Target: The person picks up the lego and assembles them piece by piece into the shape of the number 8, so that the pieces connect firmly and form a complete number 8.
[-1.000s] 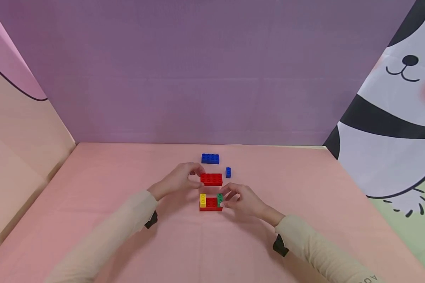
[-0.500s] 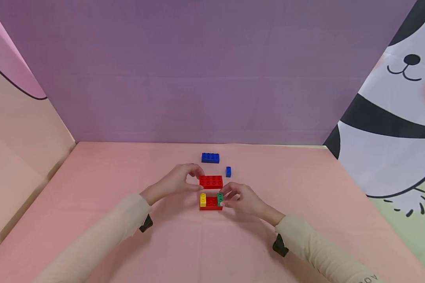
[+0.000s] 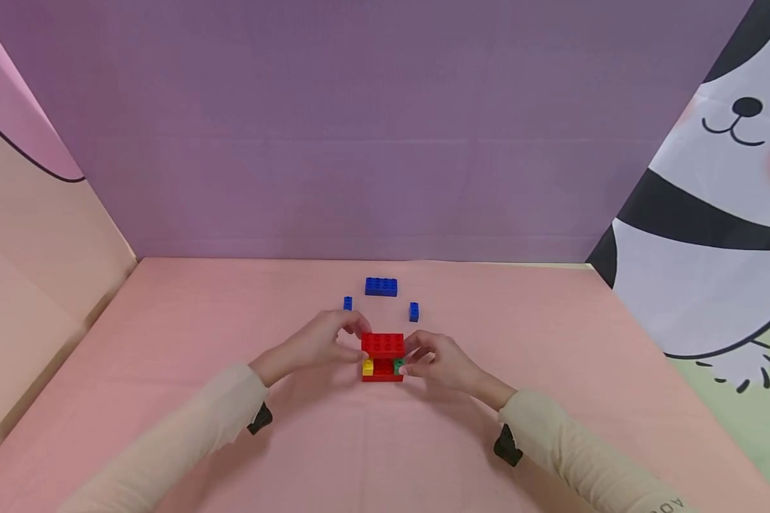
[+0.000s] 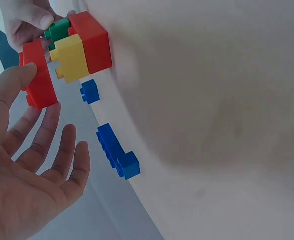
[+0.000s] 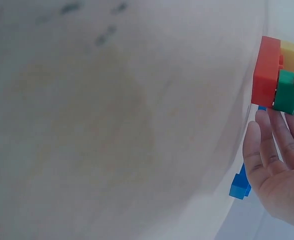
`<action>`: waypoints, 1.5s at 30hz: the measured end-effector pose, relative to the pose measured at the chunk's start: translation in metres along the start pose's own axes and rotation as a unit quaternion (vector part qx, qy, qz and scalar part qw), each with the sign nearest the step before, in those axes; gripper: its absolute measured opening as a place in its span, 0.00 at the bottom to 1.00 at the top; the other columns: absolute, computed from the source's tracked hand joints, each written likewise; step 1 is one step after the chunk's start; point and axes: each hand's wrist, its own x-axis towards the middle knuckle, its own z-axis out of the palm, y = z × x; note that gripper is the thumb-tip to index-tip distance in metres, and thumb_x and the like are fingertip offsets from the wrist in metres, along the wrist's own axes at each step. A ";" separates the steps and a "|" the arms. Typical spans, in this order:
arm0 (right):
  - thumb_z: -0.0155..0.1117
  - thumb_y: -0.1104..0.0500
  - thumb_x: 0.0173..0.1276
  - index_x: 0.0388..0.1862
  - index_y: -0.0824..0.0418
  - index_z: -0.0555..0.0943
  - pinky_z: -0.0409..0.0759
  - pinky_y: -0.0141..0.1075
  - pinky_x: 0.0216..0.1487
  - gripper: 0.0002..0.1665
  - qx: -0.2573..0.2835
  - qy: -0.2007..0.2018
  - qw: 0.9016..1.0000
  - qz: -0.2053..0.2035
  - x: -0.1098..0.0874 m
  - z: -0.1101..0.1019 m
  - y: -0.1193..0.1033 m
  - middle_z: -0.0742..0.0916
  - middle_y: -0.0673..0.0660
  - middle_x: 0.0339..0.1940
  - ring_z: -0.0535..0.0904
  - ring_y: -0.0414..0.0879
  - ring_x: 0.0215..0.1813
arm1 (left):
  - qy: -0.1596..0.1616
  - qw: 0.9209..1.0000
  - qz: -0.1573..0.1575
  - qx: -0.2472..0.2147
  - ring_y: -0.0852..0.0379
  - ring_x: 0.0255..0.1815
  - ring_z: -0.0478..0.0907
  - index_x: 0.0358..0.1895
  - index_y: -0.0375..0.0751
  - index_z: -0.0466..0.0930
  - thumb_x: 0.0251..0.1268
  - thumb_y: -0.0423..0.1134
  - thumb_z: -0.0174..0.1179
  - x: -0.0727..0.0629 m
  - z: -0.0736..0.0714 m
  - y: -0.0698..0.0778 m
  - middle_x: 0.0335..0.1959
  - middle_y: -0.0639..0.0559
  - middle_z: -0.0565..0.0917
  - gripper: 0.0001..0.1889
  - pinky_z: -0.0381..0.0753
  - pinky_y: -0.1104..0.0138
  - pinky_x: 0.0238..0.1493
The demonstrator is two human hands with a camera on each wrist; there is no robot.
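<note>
My left hand (image 3: 314, 347) pinches a red eight-stud building brick (image 3: 383, 345) by its left end, thumb on the near side. In the left wrist view that red brick (image 4: 43, 80) hangs just above a yellow brick (image 4: 73, 59), with a gap between. A narrow yellow brick (image 3: 368, 368) and a narrow green brick (image 3: 398, 365) stand on the two ends of a lower red brick (image 3: 385, 377). My right hand (image 3: 443, 362) pinches the green brick (image 5: 286, 91) at the right end, its thumb on the near side; the other fingers show below it in the right wrist view.
Behind the hands lie a long blue brick (image 3: 381, 287) and two small blue bricks, one small blue brick (image 3: 348, 303) at left and another small blue brick (image 3: 413, 312) at right. A purple cloth wall (image 3: 372, 142) rises at the table's back edge.
My left hand has brought the upper red brick toward me, over the yellow and green bricks. A small blue brick at left has come into sight. The right hand stays in place.
</note>
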 end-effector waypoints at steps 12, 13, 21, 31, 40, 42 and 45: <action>0.67 0.58 0.57 0.45 0.60 0.76 0.80 0.36 0.43 0.17 -0.002 0.005 1.000 -0.003 -0.001 0.000 0.001 0.83 0.57 0.43 0.79 0.48 0.43 | -0.008 1.000 -0.002 -0.002 0.52 0.49 0.74 0.43 0.49 0.76 0.50 0.39 0.68 -0.002 0.006 0.000 0.40 0.59 0.79 0.16 0.75 0.56 0.51; 0.67 0.58 0.57 0.45 0.60 0.76 0.80 0.36 0.43 0.17 -0.003 0.006 1.000 -0.002 -0.001 0.000 0.001 0.83 0.57 0.43 0.79 0.48 0.43 | -0.008 1.000 -0.002 -0.003 0.52 0.49 0.74 0.43 0.49 0.76 0.50 0.39 0.68 -0.003 0.006 0.000 0.40 0.58 0.79 0.16 0.74 0.56 0.52; 0.67 0.58 0.57 0.46 0.61 0.76 0.80 0.36 0.42 0.18 0.002 0.007 1.000 0.000 -0.001 0.000 0.000 0.83 0.58 0.43 0.79 0.48 0.43 | -0.005 1.000 0.001 -0.008 0.54 0.48 0.74 0.43 0.50 0.76 0.49 0.40 0.68 -0.004 0.008 0.000 0.40 0.59 0.80 0.16 0.73 0.53 0.53; 0.67 0.59 0.57 0.48 0.61 0.75 0.79 0.37 0.44 0.20 0.000 0.006 1.000 -0.017 -0.001 -0.001 -0.001 0.83 0.59 0.45 0.79 0.52 0.45 | -0.008 1.000 -0.004 -0.009 0.53 0.47 0.75 0.42 0.50 0.76 0.49 0.41 0.68 -0.005 0.009 0.001 0.40 0.59 0.80 0.16 0.73 0.53 0.54; 0.67 0.58 0.57 0.48 0.61 0.75 0.78 0.35 0.42 0.20 -0.008 0.004 1.000 -0.022 -0.001 -0.001 -0.001 0.83 0.58 0.44 0.79 0.50 0.44 | -0.008 1.000 -0.005 0.008 0.53 0.47 0.75 0.43 0.49 0.76 0.47 0.40 0.69 -0.005 0.009 0.003 0.40 0.58 0.80 0.17 0.76 0.58 0.51; 0.67 0.58 0.57 0.48 0.60 0.74 0.77 0.35 0.42 0.20 -0.013 0.004 1.000 -0.025 -0.001 -0.001 -0.001 0.83 0.57 0.43 0.78 0.50 0.44 | -0.007 1.000 -0.004 0.010 0.53 0.47 0.75 0.43 0.49 0.76 0.47 0.40 0.69 -0.005 0.009 0.003 0.40 0.58 0.80 0.18 0.76 0.58 0.51; 0.68 0.58 0.56 0.48 0.60 0.74 0.77 0.35 0.42 0.21 -0.021 0.005 0.999 -0.029 -0.001 -0.002 -0.002 0.83 0.57 0.43 0.78 0.51 0.45 | -0.007 1.000 -0.005 0.011 0.53 0.47 0.75 0.43 0.50 0.76 0.47 0.40 0.69 -0.006 0.009 0.003 0.40 0.58 0.80 0.17 0.76 0.58 0.51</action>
